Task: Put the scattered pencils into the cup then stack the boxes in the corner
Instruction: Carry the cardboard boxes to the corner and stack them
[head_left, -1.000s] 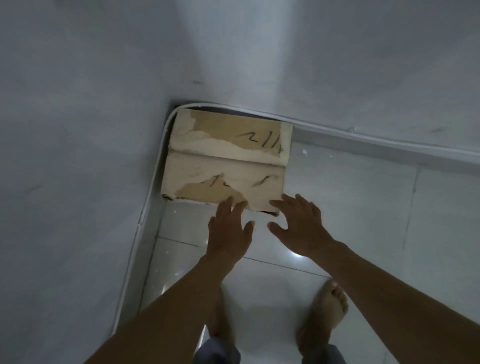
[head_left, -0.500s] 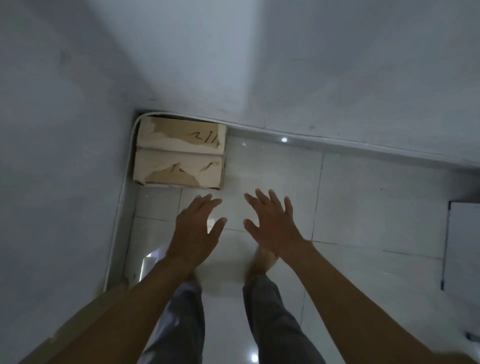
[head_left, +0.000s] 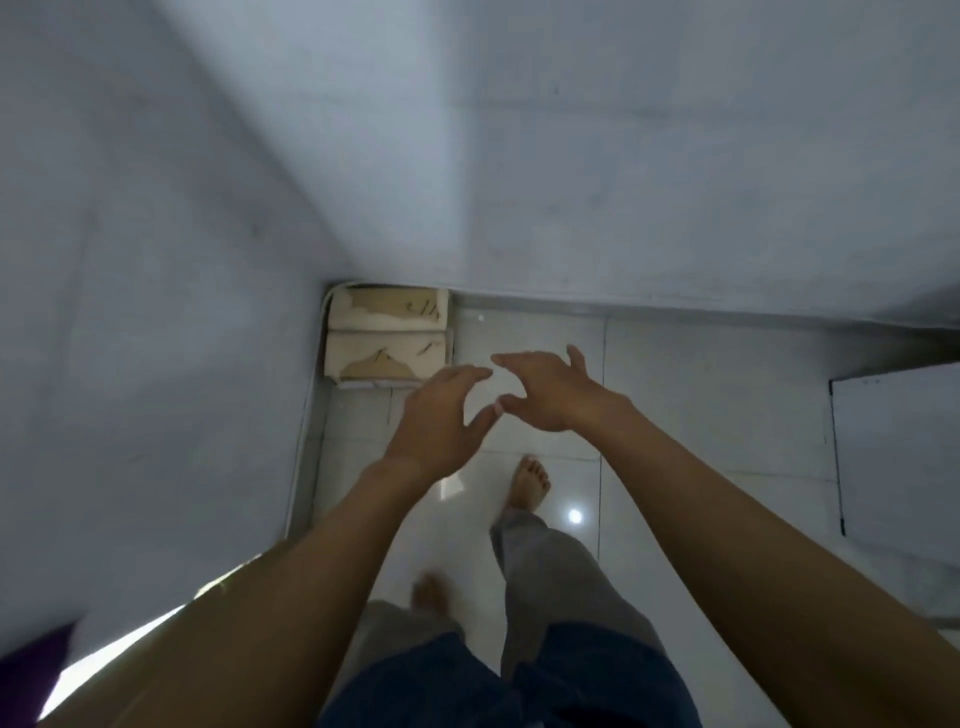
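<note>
A worn cardboard box (head_left: 387, 335) with torn beige paper and black scrawls sits on the tiled floor, pushed into the corner where two grey walls meet. Whether it is one box or two stacked I cannot tell. My left hand (head_left: 441, 415) hovers in the air in front of and to the right of the box, fingers spread, holding nothing. My right hand (head_left: 550, 389) floats beside it, fingers apart and empty, thumb tips of both hands nearly meeting. No pencils or cup are in view.
Glossy white floor tiles (head_left: 675, 405) reflect ceiling lights. My bare feet (head_left: 530, 486) and trouser legs stand below the hands. A white cable runs along the left wall's base. A pale panel (head_left: 898, 457) stands at the right; something purple (head_left: 31, 665) shows at the bottom left.
I have risen and stepped back from the box, which now looks smaller and farther. Both hands left the box's front edge and hang free in the air.
</note>
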